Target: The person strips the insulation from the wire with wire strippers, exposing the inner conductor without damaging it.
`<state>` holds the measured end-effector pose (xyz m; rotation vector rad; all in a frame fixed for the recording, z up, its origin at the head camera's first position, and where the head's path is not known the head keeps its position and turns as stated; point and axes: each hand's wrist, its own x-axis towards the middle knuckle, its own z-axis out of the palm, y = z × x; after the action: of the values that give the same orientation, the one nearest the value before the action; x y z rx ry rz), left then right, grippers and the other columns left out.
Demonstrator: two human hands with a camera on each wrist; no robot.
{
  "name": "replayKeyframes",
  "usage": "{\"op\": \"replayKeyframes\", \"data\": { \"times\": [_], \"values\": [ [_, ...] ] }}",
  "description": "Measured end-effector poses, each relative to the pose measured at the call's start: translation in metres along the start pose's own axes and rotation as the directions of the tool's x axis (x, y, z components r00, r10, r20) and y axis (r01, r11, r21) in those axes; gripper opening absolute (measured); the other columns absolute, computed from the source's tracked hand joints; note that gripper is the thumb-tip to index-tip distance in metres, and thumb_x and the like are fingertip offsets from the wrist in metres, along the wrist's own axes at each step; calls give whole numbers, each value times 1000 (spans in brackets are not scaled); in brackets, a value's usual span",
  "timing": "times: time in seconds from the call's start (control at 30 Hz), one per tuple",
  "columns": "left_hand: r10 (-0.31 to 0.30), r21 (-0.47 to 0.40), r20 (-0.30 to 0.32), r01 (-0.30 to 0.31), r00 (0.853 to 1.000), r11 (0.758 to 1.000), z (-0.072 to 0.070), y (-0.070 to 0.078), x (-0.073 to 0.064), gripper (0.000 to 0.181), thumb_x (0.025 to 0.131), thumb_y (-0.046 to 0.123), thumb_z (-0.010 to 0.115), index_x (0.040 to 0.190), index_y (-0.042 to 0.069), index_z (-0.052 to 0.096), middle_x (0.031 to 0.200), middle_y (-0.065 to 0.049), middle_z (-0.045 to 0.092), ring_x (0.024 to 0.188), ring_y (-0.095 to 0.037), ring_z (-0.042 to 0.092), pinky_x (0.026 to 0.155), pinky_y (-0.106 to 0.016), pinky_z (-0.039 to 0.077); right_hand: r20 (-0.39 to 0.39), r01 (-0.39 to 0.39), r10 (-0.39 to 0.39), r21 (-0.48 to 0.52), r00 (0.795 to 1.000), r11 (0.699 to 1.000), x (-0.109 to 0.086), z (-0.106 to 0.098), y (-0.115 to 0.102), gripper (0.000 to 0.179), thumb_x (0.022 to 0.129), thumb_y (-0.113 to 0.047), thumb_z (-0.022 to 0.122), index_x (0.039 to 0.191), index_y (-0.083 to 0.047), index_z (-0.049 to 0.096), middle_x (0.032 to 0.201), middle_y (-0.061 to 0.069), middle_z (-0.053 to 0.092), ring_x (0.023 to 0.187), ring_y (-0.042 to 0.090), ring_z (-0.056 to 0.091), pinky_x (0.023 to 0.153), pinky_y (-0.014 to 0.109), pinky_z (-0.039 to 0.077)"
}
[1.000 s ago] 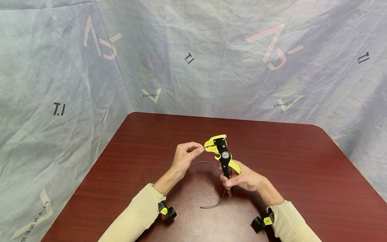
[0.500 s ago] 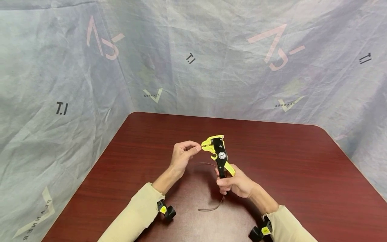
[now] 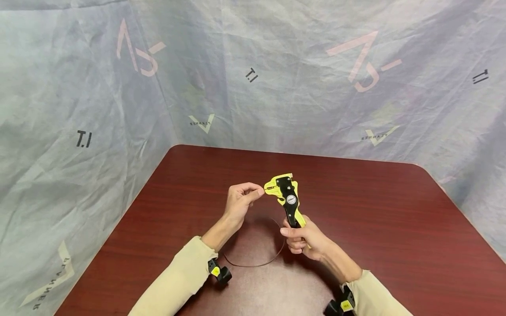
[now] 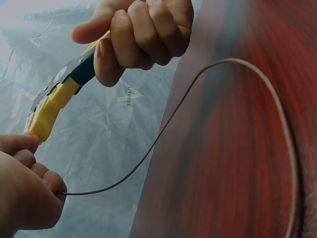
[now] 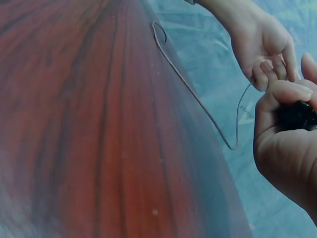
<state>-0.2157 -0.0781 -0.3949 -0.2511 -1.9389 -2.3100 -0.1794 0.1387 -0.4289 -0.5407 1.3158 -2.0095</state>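
My right hand (image 3: 306, 239) grips the handles of a yellow and black wire stripper (image 3: 290, 199), which stands tilted above the table with its nose to the left. The handles lie close together under the fingers. At the nose, my left hand (image 3: 238, 204) pinches a thin brown wire (image 4: 171, 119) between thumb and forefinger. The wire's tip between the tool's jaws is too small to make out. Out of the curled lower fingers of the left hand the wire runs in a long loose curve, seen in both wrist views. Its lower loop hangs over or rests on the table.
A dark red wood-grain table (image 3: 367, 206) spreads under both hands. Grey printed cloth (image 3: 276, 87) hangs behind it and on the sides. Each wrist carries a small black camera, such as the left wrist camera (image 3: 223, 275), near the sleeve cuff.
The right hand has squeezed the wire stripper's handles closer together, and the tool has moved slightly left. The wire's loose loop has swung left. The left hand still pinches at the tool's nose.
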Motion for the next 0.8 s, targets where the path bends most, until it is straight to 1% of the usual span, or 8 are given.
{"op": "replayKeyframes", "data": {
  "times": [0.1,0.3,0.4,0.53,0.8],
  "values": [
    [-3,0,2,3,1000,1000,0,1,0,19,85,-3,68,93,-20,65,55,11,48,52,-7,37,52,-21,33,48,26,-27,16,998,1000,-1,-2,0,23,95,4,49,84,-16,51,57,-14,34,44,2,24,45,20,23],
    [1,-1,5,-1,1000,1000,0,2,0,20,85,-4,68,95,-21,65,56,12,48,52,-7,36,53,-22,33,89,33,-37,39,995,999,-1,-6,-1,18,95,1,51,90,-16,53,57,-10,33,46,6,25,50,26,21],
    [6,2,7,-6,1000,1000,-1,3,1,19,85,-4,68,95,-21,65,57,13,49,53,-7,36,53,-21,33,128,47,-53,45,990,998,-2,-8,-1,13,96,-2,53,94,-15,52,58,-8,34,48,6,26,51,28,21],
    [6,11,-2,-6,1000,1000,-1,4,1,18,84,-4,68,93,-20,66,57,13,51,53,-5,37,54,-21,34,170,67,-76,58,983,996,-3,-10,-2,10,97,-6,56,98,-14,50,59,-8,35,49,6,27,52,31,18],
    [5,16,-15,-5,1000,1000,-1,4,1,16,82,-5,70,90,-19,68,55,13,51,53,-6,38,53,-20,35,188,77,-86,55,978,995,-5,-11,-3,10,96,-6,57,99,-13,51,60,-7,36,51,7,26,51,32,17]
  ]
}}
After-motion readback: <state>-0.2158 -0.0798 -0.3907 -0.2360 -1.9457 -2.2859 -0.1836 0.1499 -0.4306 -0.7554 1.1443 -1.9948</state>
